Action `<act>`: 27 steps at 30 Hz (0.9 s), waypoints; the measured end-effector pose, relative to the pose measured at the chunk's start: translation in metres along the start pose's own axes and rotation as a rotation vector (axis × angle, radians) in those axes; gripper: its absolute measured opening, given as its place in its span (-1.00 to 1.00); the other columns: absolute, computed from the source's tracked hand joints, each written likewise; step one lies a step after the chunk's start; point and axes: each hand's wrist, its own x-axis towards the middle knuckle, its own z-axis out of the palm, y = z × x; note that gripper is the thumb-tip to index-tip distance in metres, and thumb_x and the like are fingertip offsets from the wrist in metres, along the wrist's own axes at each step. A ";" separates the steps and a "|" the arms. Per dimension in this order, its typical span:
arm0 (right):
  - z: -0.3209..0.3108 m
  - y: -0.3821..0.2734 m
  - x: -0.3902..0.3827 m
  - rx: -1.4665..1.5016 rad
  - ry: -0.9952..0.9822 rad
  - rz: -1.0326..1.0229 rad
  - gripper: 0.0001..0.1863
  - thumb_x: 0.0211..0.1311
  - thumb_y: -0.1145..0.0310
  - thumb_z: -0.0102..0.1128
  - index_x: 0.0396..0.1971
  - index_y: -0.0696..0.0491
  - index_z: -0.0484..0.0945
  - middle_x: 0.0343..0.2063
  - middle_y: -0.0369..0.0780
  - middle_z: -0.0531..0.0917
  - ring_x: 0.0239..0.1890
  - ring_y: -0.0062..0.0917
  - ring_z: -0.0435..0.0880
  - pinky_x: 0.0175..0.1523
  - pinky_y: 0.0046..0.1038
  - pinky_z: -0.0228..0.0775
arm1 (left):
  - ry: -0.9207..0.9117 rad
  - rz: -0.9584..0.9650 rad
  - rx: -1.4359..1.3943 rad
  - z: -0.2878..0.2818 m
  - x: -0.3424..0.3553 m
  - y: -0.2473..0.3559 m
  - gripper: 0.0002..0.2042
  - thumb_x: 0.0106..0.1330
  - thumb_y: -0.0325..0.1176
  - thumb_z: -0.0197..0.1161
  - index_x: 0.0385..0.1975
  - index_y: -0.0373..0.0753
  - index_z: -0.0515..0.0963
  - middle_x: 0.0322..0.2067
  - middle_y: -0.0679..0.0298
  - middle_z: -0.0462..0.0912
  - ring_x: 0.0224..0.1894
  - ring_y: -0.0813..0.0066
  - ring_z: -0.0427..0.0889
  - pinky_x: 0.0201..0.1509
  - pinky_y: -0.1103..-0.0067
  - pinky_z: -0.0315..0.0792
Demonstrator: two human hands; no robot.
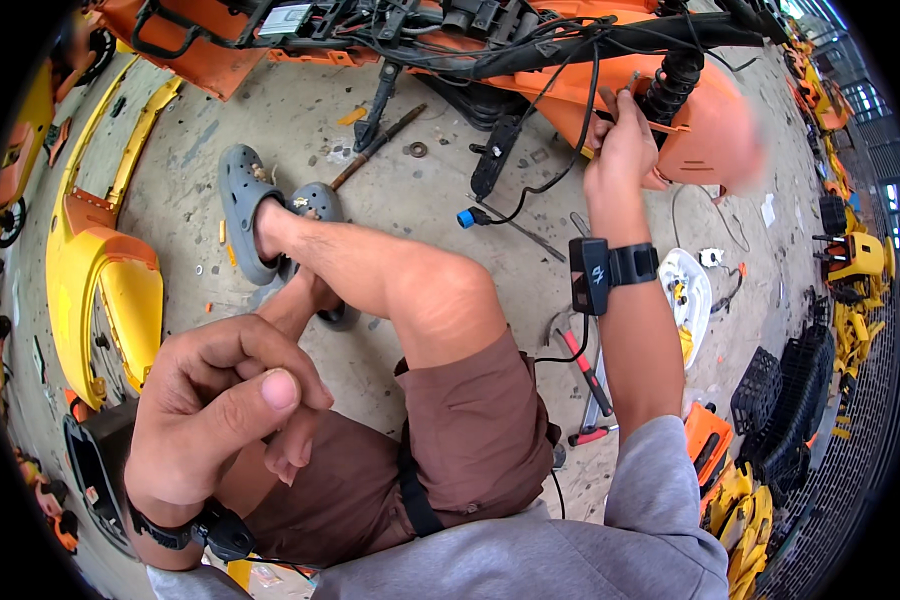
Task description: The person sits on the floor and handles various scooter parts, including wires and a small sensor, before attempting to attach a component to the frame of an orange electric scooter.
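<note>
My left hand (pixel 225 400) is raised above my thigh at the lower left. Its fingers are curled with the thumb against them, and nothing shows in them. My right hand (pixel 625 145) reaches up to the orange body panel (pixel 560 95) of a partly stripped scooter, beside a black coil-spring shock absorber (pixel 675 85). Those fingers are bent and closed near the panel's edge; what they grip, if anything, is hidden. Close by hangs a black cable (pixel 570 165) ending in a blue-tipped connector (pixel 467 217). The scooter's dark frame (pixel 570 58) runs across the top with loose wiring.
On the concrete floor lie a yellow body panel (pixel 100 270), a rusty rod (pixel 380 145), a red-handled tool (pixel 588 375) and a white tray (pixel 705 300) of small parts. Black crates (pixel 790 390) and yellow panels (pixel 740 525) line the right side.
</note>
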 end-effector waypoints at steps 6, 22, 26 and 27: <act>-0.011 -0.006 -0.014 -0.209 -0.096 -0.133 -0.67 0.15 0.37 0.28 -0.15 0.29 0.55 -0.37 -0.22 0.66 -0.63 -0.74 0.43 -0.56 -0.67 0.25 | 0.005 -0.017 0.005 0.000 0.002 -0.001 -0.80 0.32 -0.39 0.11 -0.37 -0.46 0.49 -0.70 0.18 0.51 -0.70 0.55 0.47 -0.60 0.70 0.34; -0.047 -0.040 -0.031 -0.447 -0.172 -0.132 -0.64 0.25 0.29 0.18 -0.17 0.32 0.54 -0.35 -0.14 0.69 -0.70 -0.74 0.39 -0.60 -0.69 0.18 | 0.030 -0.006 0.009 0.002 0.002 -0.005 -0.77 0.32 -0.36 0.13 -0.40 -0.47 0.48 -0.72 0.17 0.50 -0.74 0.56 0.44 -0.65 0.69 0.34; -0.025 -0.035 -0.017 -0.221 -0.096 0.008 -0.69 0.30 0.31 0.09 -0.15 0.27 0.46 -0.27 -0.10 0.68 -0.70 -0.69 0.42 -0.64 -0.66 0.12 | 0.039 0.000 0.017 0.004 0.001 -0.004 -0.76 0.32 -0.34 0.14 -0.40 -0.47 0.48 -0.72 0.17 0.50 -0.75 0.55 0.44 -0.66 0.69 0.34; -0.021 -0.030 -0.013 -0.165 -0.068 -0.016 -0.68 0.30 0.30 0.08 -0.13 0.27 0.45 -0.25 -0.10 0.67 -0.71 -0.67 0.44 -0.64 -0.66 0.13 | 0.037 0.002 0.014 0.004 0.001 -0.004 -0.76 0.32 -0.34 0.14 -0.40 -0.47 0.47 -0.72 0.17 0.50 -0.75 0.55 0.44 -0.66 0.69 0.34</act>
